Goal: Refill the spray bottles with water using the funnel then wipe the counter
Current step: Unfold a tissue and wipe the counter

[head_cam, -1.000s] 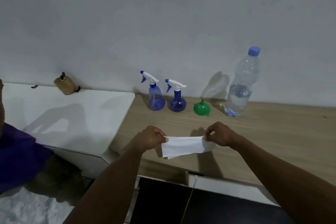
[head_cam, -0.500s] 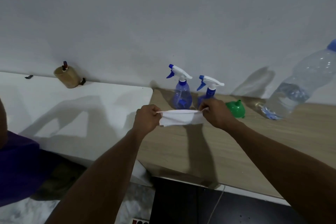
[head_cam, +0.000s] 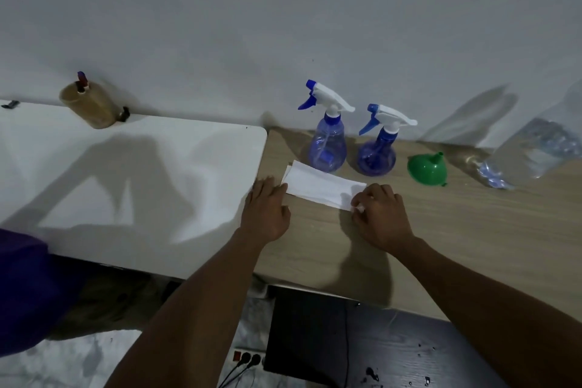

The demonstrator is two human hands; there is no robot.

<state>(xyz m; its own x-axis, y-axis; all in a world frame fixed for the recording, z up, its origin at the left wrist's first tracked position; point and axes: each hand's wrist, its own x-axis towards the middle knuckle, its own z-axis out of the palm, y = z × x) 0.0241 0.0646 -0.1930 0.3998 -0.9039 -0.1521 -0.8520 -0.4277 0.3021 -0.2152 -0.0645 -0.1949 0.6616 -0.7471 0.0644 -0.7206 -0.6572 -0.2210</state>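
Observation:
A folded white tissue (head_cam: 318, 184) lies flat on the wooden counter (head_cam: 472, 230), just in front of two blue spray bottles (head_cam: 327, 148) (head_cam: 378, 154) with white triggers, both standing by the wall. My left hand (head_cam: 266, 208) rests flat with its fingertips at the tissue's left end. My right hand (head_cam: 379, 214) has its fingers curled on the tissue's right corner. A green funnel (head_cam: 426, 168) lies mouth-down to the right of the bottles. A clear water bottle (head_cam: 532, 151) stands at the far right, partly cut off by the frame.
A white table (head_cam: 126, 183) adjoins the counter on the left, with a tan cup (head_cam: 88, 107) at the wall. Below the counter's front edge are a dark surface (head_cam: 346, 340) and a power strip (head_cam: 248, 359). Purple fabric (head_cam: 28, 287) is at lower left.
Both hands carried the tissue, stretched between them, forward and down onto the counter before the spray bottles. The left hand now lies flat instead of pinching. The view shifted left.

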